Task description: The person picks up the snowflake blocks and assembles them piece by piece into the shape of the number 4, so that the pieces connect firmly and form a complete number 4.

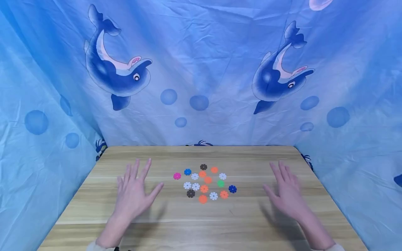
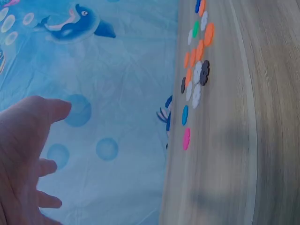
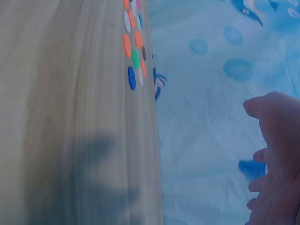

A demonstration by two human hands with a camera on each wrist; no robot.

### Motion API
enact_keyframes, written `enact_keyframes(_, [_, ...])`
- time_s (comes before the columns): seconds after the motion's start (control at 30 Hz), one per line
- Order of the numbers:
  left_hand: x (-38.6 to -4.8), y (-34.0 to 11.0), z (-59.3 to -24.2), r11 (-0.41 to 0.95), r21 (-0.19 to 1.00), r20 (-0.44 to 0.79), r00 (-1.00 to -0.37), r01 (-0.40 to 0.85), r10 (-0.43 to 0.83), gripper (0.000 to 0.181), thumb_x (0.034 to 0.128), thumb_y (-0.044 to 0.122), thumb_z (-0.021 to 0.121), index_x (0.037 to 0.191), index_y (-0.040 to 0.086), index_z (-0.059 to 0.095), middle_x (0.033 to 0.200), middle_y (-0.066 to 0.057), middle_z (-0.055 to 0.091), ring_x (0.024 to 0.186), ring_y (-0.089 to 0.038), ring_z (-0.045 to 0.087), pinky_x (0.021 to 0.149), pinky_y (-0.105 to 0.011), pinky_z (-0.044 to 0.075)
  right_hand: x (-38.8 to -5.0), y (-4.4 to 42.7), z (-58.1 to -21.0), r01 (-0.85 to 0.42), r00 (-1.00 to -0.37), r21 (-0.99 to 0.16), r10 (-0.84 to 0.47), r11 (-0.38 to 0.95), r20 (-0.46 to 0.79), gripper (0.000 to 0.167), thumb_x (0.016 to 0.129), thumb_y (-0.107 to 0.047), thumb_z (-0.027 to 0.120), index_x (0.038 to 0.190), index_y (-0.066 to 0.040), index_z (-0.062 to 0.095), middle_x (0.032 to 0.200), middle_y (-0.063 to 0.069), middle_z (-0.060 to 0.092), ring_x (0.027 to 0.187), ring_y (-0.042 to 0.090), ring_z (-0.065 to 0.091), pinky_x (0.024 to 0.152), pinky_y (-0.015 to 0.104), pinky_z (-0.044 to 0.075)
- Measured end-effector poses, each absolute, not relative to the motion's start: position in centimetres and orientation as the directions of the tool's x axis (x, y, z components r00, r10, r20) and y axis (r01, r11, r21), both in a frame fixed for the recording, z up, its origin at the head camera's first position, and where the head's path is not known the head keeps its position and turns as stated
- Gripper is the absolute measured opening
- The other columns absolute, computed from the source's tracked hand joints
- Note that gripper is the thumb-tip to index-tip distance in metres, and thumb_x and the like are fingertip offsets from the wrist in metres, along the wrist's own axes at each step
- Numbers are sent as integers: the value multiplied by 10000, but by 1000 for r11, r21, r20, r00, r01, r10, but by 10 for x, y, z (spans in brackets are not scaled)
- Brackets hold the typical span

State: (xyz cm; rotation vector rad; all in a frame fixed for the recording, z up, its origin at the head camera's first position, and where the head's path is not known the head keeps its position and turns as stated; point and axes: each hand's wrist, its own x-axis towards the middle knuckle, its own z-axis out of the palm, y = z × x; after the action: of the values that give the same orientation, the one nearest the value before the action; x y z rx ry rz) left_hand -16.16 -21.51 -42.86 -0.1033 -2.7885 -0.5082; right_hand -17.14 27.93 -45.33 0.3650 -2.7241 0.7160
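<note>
Well, the left hand (image 1: 133,195) and right hand (image 1: 288,195) spread wide, empty; a careless sweep could scatter the flat discs (image 1: 202,199) across the table (image 1: 194,230).

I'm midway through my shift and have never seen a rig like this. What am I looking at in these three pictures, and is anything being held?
There is no machine here, only a person's two bare hands. The widest picture comes from a camera on the head, looking forward and down. The other two come from wrist cameras, so the table appears turned on its side.

On the light wood-grain table lies a loose cluster of small, flat, notched discs: orange, white, dark brown or black, blue, green and pink. Behind hangs a blue dolphin-print cloth.

The left hand and right hand are spread on either side of the cluster. Neither holds anything.
</note>
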Motion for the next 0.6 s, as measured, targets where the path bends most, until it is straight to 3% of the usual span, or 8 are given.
enact_keyframes(0.17, [-172,-201,-431,908,337,363,-924,250,119,857,1000,470,709,1672,108,319,1706,-262,319,1548,-511,360,1275,-704,281,-187,257,-449,-387,-891,-387,-231,837,391,743,1025,-277,688,1639,-37,345,1680,380,249,1514,624,259,1193,819,224])
enact_keyframes(0.37, [-190,-170,-442,857,384,322,-920,343,224,773,992,407,736,1620,85,419,1645,-183,466,1484,-443,504,1265,-588,373,-205,227,-446,-408,-904,-406,-300,818,304,712,1068,-335,635,1651,-62,332,1697,320,272,1526,580,285,1196,801,314])
enact_keyframes(0.43, [-195,-161,-449,841,415,286,-927,348,242,746,980,385,757,1600,94,461,1609,-173,520,1342,-404,638,1243,-569,421,-209,216,-448,-423,-901,-417,-325,804,286,702,1068,-338,639,1647,-69,346,1689,307,299,1529,557,303,1189,783,355])
enact_keyframes(0.5, [-200,-153,-458,831,434,250,-933,347,259,709,975,366,767,1578,104,502,1568,-162,575,1010,-299,758,1173,-529,525,-212,204,-450,-436,-898,-427,-347,792,271,684,1068,-343,642,1637,-77,371,1669,292,343,1525,529,335,1189,754,388])
enact_keyframes(0.53, [-202,-150,-463,827,444,233,-936,345,265,684,972,352,773,1560,103,528,1519,-163,623,820,-237,741,1056,-493,616,-213,198,-452,-443,-895,-431,-358,786,267,669,1067,-340,646,1629,-81,391,1654,283,371,1520,513,354,1187,739,404])
enact_keyframes(0.6, [-205,-144,-472,822,454,205,-938,344,279,622,971,335,776,1513,96,587,1446,-154,681,532,-123,566,760,-383,680,-215,186,-455,-456,-889,-439,-377,774,259,641,1065,-344,653,1609,-85,432,1624,257,427,1506,481,395,1188,704,432])
